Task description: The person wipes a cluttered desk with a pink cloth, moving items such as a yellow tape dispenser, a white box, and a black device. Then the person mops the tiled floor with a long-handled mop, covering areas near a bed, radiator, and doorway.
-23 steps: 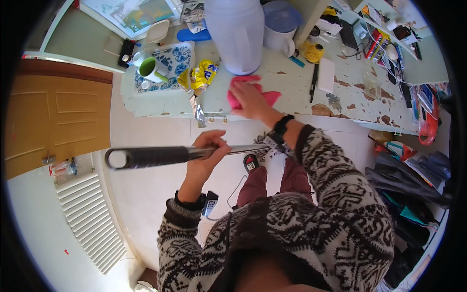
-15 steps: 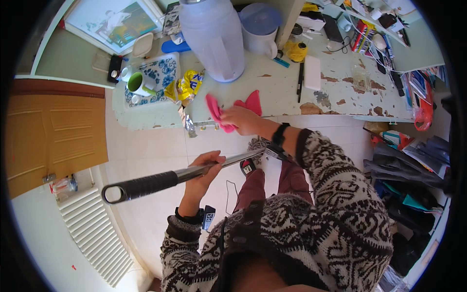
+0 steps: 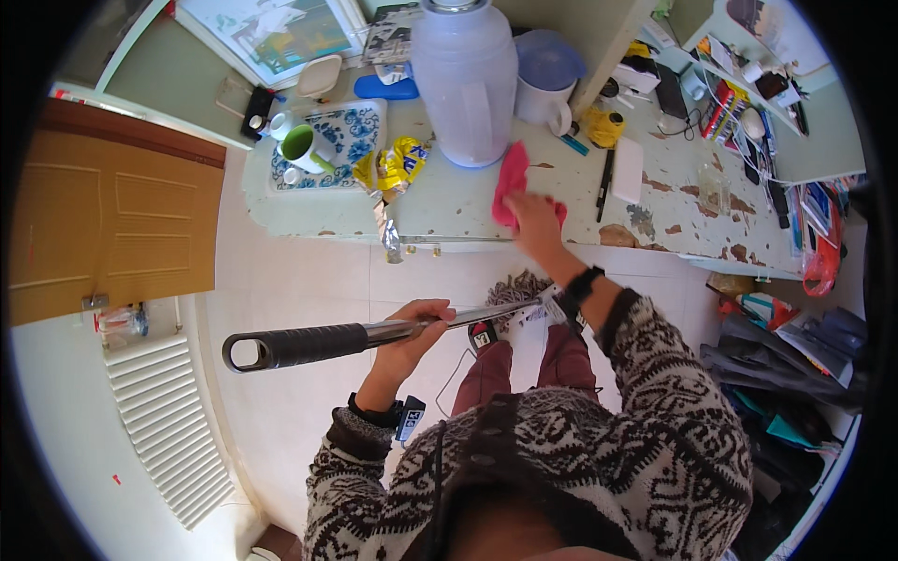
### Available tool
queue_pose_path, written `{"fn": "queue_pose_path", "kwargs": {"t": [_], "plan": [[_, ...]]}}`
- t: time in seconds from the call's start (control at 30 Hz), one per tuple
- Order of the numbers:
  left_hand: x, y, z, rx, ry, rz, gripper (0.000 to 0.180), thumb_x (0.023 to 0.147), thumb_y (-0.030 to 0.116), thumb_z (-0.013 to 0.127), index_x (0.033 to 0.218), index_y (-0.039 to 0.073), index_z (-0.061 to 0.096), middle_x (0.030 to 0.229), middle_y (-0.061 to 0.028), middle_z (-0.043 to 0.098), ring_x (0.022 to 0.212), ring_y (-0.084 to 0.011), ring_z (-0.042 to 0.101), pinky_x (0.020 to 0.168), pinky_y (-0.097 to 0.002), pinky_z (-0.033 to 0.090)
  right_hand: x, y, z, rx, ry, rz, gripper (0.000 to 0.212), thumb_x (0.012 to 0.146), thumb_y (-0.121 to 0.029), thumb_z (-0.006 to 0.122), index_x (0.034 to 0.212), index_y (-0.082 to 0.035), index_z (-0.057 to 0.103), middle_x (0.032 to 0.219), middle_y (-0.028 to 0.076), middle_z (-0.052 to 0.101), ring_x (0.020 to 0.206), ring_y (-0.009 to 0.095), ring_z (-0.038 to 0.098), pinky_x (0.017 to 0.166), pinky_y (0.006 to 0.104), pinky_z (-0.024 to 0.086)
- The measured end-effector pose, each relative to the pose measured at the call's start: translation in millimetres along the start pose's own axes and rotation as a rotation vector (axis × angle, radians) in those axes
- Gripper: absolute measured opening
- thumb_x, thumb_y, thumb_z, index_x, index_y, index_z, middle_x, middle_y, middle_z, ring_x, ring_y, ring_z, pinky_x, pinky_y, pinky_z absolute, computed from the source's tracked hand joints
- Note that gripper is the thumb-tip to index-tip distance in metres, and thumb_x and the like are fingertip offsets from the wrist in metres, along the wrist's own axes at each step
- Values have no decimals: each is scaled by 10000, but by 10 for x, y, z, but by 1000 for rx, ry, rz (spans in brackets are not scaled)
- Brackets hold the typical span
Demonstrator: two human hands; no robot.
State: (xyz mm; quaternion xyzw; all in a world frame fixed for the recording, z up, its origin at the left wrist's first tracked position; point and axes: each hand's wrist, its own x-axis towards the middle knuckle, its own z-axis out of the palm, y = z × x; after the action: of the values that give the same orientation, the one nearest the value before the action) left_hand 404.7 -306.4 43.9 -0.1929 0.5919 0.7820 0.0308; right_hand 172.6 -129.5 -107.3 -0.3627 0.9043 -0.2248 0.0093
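Observation:
My left hand [image 3: 409, 344] is closed round the metal pole of a mop [image 3: 313, 346]. The black ribbed grip, ending in a loop, points left; the pole slants away to the strands of the mop head [image 3: 516, 292] above the floor or on it, I cannot tell which. At the desk's front edge, my right hand [image 3: 540, 227] is closed on a pink cloth [image 3: 512, 179], parts of which stick out on both sides of the fingers. Just beyond the cloth stands a pale plastic thermos jug [image 3: 465, 89].
On the peeling desk [image 3: 318, 217] lie a yellow wrapper [image 3: 402, 164], a flowered tray [image 3: 351, 131] with a green-lined cup [image 3: 307, 148], a black pen [image 3: 606, 185] and a white box [image 3: 629, 171]. A radiator [image 3: 171, 411] is at left; dark clothes [image 3: 772, 360] fill shelves at right.
My right hand has slid the pink cloth to the right along the desk, below the thermos jug. The left hand keeps its hold on the mop pole. The whole view has shifted slightly.

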Motion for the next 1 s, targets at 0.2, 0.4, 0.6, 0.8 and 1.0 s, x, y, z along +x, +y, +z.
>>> {"fn": "queue_pose_path", "kwargs": {"t": [0.2,0.4,0.6,0.8,1.0], "plan": [[-164,28,-110,38,-6,-12,237,864,17,619,1099,-6,602,1010,-81,651,977,-150,604,869,-288,475,100,-552,-61,538,-83,40,321,686,-14,591,994,-80,657,1015,105,656,922,310,600,811,394,475],[-274,16,-168,81,8,-10,228,860,33,627,1084,-4,610,1015,-82,651,966,-149,601,861,-294,477,817,-1076,535,119,152,-159,407,680,-47,638,1082,6,607,1225,132,540,1117,286,516,878,375,458],[-339,-31,-230,68,-12,14,207,861,40,631,1063,-2,622,1011,-76,647,953,-150,600,857,-294,476,469,-959,413,107,-497,-352,374,672,-81,665,1045,-75,632,1072,124,608,1046,292,557,899,379,450],[-395,-32,-304,135,-47,36,215,863,75,649,1068,17,628,1010,-53,638,931,-121,589,820,-268,479,295,-269,-324,909,-633,287,356,659,-55,614,1013,-59,651,819,70,652,656,146,603,589,276,504],[-381,-47,-357,21,-44,-60,187,867,29,617,1053,14,627,1032,-63,639,1003,-146,585,896,-297,464,40,22,-286,-71,85,205,445,705,-2,549,1147,-53,574,986,135,633,982,287,618,801,417,492]]}}
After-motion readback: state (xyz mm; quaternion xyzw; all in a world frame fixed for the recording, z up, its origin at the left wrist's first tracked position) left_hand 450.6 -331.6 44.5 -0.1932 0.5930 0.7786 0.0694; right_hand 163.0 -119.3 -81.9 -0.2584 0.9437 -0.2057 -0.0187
